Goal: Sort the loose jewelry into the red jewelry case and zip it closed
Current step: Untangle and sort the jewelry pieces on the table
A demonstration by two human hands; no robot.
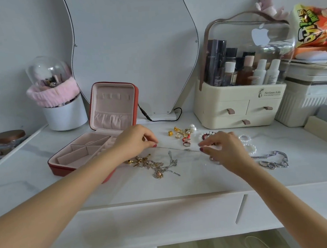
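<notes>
The left hand (135, 141) and right hand (223, 148) each pinch one end of a thin silver chain (177, 148), stretched taut between them just above the white marble tabletop (35, 186). The red jewelry case (93, 149) stands open at left, lid upright, partly hidden behind the left forearm. A tangle of gold and silver necklaces (156, 166) lies below the chain; rings and earrings (183, 135) sit beyond it, pearl bracelets (247, 142) and a silver bead necklace (272, 158) right. A cosmetics organizer (240, 105) stands behind.
</notes>
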